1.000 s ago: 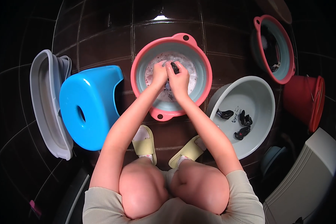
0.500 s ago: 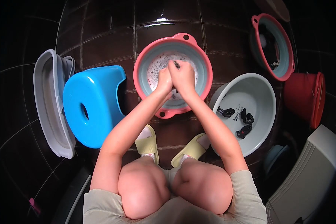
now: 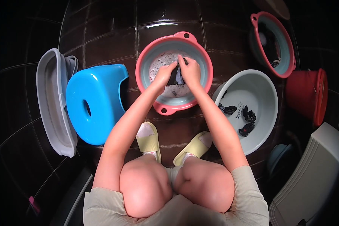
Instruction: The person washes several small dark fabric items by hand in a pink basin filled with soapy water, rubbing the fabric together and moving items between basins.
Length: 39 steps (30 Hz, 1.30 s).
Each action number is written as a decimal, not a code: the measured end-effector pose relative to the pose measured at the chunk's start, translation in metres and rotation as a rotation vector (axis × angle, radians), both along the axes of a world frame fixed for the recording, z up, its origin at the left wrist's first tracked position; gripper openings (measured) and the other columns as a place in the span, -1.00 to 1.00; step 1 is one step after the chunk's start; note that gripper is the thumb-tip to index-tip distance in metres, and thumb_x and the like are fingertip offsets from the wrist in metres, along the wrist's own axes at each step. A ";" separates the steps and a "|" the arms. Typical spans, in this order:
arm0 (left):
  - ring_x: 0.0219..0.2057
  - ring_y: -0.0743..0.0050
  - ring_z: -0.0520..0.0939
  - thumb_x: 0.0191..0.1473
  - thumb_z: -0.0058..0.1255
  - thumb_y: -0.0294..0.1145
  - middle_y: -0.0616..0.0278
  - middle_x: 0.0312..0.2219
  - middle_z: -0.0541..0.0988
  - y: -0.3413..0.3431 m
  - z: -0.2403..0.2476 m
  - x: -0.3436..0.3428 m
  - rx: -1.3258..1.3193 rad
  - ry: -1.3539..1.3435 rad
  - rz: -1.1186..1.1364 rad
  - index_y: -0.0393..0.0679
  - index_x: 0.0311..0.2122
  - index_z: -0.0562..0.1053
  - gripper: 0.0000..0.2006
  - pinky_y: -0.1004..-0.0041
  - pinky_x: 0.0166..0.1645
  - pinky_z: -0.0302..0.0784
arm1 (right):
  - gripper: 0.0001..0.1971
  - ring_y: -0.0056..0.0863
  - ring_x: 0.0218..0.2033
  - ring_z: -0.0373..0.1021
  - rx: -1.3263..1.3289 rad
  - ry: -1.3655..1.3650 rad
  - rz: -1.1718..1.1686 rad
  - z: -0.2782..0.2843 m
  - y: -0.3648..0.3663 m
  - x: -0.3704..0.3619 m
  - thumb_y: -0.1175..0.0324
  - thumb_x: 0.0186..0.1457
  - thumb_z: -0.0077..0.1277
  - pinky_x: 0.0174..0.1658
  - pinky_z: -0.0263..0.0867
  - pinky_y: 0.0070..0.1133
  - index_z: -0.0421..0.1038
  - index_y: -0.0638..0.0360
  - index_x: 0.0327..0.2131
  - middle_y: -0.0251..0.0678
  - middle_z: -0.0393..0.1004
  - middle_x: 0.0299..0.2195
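Observation:
Over the soapy, bubbly water (image 3: pixel 159 61) of a pink-rimmed basin (image 3: pixel 148 46), I hold a small dark wet cloth that looks like a sock (image 3: pixel 173 78). My left hand (image 3: pixel 162 77) grips it from the left, thumb and fingertips pinched near its upper edge. On the other side my right hand (image 3: pixel 190 71) is closed on it too, with some dark fabric showing by the fingers. The sock hangs between both hands, and a greyish patch shows on it. Part of it is covered by my fingers.
To the right stands a grey basin (image 3: pixel 265 101) holding several crumpled dark pieces (image 3: pixel 248 113). Beyond it are another pink-rimmed basin (image 3: pixel 254 32) and a red bucket (image 3: pixel 303 92). A blue stool (image 3: pixel 101 86) and a grey collapsible tub (image 3: pixel 45 101) stand left. My slippered feet rest below the basin.
My hands were pressed together around the bunched cloth; now they are slightly apart, with the dark sock spread out between them. The whole view has shifted a little.

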<state>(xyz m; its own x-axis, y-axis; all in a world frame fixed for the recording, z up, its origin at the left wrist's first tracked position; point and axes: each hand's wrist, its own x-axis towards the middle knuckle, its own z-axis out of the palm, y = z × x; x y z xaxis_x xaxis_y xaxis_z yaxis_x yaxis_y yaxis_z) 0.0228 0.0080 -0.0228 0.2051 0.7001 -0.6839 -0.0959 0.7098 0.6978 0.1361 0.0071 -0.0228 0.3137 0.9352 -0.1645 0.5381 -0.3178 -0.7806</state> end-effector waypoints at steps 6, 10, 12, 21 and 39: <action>-0.41 0.11 0.47 -0.17 0.00 -0.32 0.10 -0.54 0.41 -0.004 -0.026 -0.044 0.573 0.867 -0.281 -0.18 -0.43 0.32 -0.79 0.33 -0.30 0.35 | -0.75 -0.15 -0.34 0.35 -0.137 -0.062 0.040 -0.016 -0.015 0.024 0.16 -0.08 -0.04 -0.30 0.24 -0.38 0.40 0.12 -0.39 -0.17 0.44 -0.49; -0.34 0.06 0.43 -0.33 -0.02 -0.56 0.11 -0.52 0.33 -0.018 -0.024 -0.042 1.071 0.937 -0.390 -0.16 -0.38 0.32 -0.73 0.22 -0.24 0.35 | -0.81 -0.26 -0.22 0.26 0.350 -0.390 0.252 -0.023 -0.022 0.028 0.39 -0.23 0.00 -0.21 0.20 -0.44 0.40 0.06 -0.41 -0.29 0.32 -0.38; -0.34 0.08 0.43 -0.34 -0.02 -0.56 0.11 -0.51 0.34 -0.019 -0.027 -0.043 1.086 0.859 -0.510 -0.16 -0.38 0.32 -0.73 0.23 -0.25 0.36 | -0.76 -0.30 -0.24 0.26 0.408 -0.456 0.505 -0.020 -0.023 0.026 0.46 -0.34 -0.01 -0.20 0.22 -0.43 0.40 0.06 -0.43 -0.30 0.32 -0.38; -0.38 0.13 0.48 -0.27 -0.02 -0.46 0.11 -0.44 0.41 -0.012 -0.059 -0.033 1.067 1.026 -0.729 -0.18 -0.41 0.36 -0.80 0.22 -0.33 0.40 | -0.80 -0.32 -0.33 0.32 0.172 -0.541 0.531 -0.037 -0.032 0.026 0.41 -0.32 0.02 -0.30 0.29 -0.44 0.39 0.12 -0.46 -0.30 0.36 -0.47; -0.18 0.58 0.40 -0.05 -0.03 -0.34 0.25 -0.22 0.42 0.002 -0.034 -0.036 0.322 -0.173 -0.132 -0.10 -0.08 0.29 -0.63 0.59 -0.15 0.32 | -0.72 -0.78 -0.46 0.26 -0.296 0.711 0.395 -0.009 -0.001 0.028 0.21 0.06 -0.13 -0.36 0.18 -0.76 0.39 0.26 -0.39 -0.50 0.39 -0.49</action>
